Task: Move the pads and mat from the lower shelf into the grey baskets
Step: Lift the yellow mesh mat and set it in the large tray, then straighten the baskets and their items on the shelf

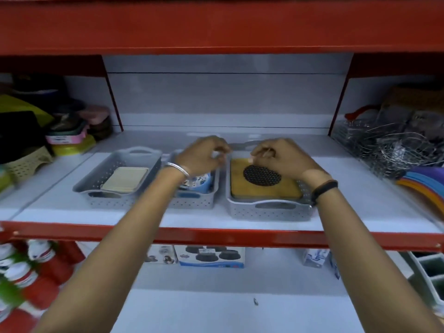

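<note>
Three grey perforated baskets stand side by side on the white middle shelf. The left basket (96,181) holds a cream pad (125,179). In the middle basket (194,200) lies a blue and white round pad (199,181), partly hidden by my left wrist. The right basket (271,210) holds a yellow mat (240,181) with a round black mesh pad (262,176) lying on it. My left hand (204,156) hovers over the middle basket with fingers curled, holding nothing visible. My right hand (278,159) hangs over the mat's far edge, fingers loosely bent and empty.
Plastic containers (69,138) crowd the left bay. Wire racks (394,143) and coloured mats (425,183) fill the right bay. On the lower shelf stand small boxes (211,257); red and green bottles (26,277) are at lower left. A red beam (216,25) runs overhead.
</note>
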